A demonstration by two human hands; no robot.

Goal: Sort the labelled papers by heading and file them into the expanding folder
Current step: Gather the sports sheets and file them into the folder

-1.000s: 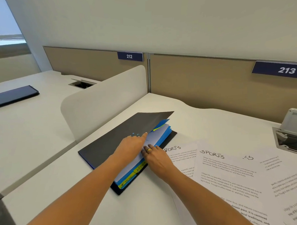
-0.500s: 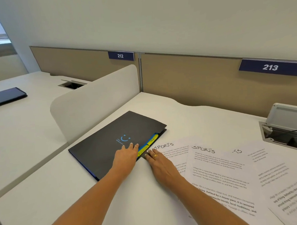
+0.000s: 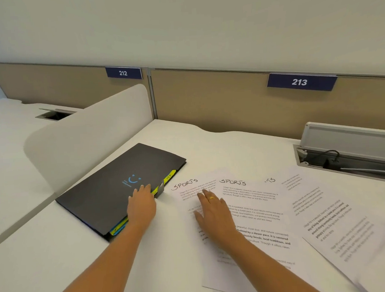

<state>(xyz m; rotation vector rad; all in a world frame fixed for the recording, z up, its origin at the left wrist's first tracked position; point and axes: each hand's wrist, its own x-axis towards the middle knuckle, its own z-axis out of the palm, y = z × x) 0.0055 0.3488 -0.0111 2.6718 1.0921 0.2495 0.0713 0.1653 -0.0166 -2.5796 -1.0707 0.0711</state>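
A black expanding folder (image 3: 109, 189) with a blue smile logo lies closed on the white desk, yellow and blue tabs poking out along its right edge. My left hand (image 3: 141, 204) rests flat on its near right edge, fingers straight. Printed sheets lie fanned to the right. The leftmost sheet headed SPORTS (image 3: 189, 191) has my right hand (image 3: 213, 213) lying on it, fingers spread and straight, a gold ring on one finger. A second SPORTS sheet (image 3: 256, 209) overlaps beside it, and further sheets (image 3: 336, 223) lie turned sideways.
A curved white divider (image 3: 87, 132) stands left of the folder. Tan back panels carry signs 212 (image 3: 123, 73) and 213 (image 3: 299, 82). An open cable box (image 3: 346, 159) with a raised lid sits at the back right. Another cable cutout (image 3: 53, 115) is on the neighbouring desk.
The folder's cover, lifted a second ago, has dropped shut under my left hand. My right hand has moved from the folder's edge onto the leftmost SPORTS sheet.
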